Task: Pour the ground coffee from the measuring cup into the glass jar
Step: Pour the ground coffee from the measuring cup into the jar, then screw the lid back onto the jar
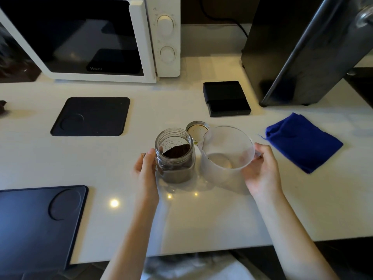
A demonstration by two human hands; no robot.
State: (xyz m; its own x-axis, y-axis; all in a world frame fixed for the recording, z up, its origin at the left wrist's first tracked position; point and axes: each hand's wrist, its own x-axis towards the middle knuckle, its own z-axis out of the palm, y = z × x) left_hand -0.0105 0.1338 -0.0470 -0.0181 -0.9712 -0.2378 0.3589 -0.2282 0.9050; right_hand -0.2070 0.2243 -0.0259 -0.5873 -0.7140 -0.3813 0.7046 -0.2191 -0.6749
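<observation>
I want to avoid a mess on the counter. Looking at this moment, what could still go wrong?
1. The measuring cup, held by the right hand, looks empty but stands close to the open glass jar; a careless move might knock it.
2. The jar holds ground coffee with no lid on, steadied only by the left hand, so a tip would spill.
3. The lid lies behind both, easy to bump.

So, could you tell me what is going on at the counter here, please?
A person is moving ground coffee into a glass jar. The left hand steadies the open jar, which holds dark ground coffee. The right hand holds the translucent measuring cup beside it, and the cup looks empty. The jar's lid lies behind them.
</observation>
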